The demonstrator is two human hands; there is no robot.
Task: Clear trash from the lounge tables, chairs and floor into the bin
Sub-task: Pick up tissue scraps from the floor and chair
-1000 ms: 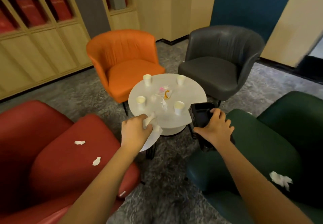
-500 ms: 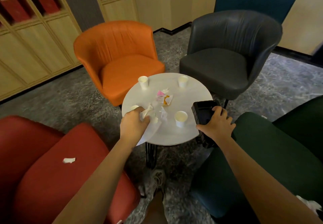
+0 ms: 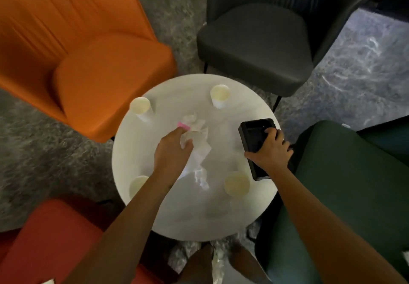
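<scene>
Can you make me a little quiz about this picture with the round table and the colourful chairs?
1. How many paper cups stand on the white table?
2. True or false: the left hand holds nothing.
3. What does the right hand grip? A) a cup B) the black bin C) a book
Key: 1) four. 2) false, it grips crumpled white paper. 3) B.
</scene>
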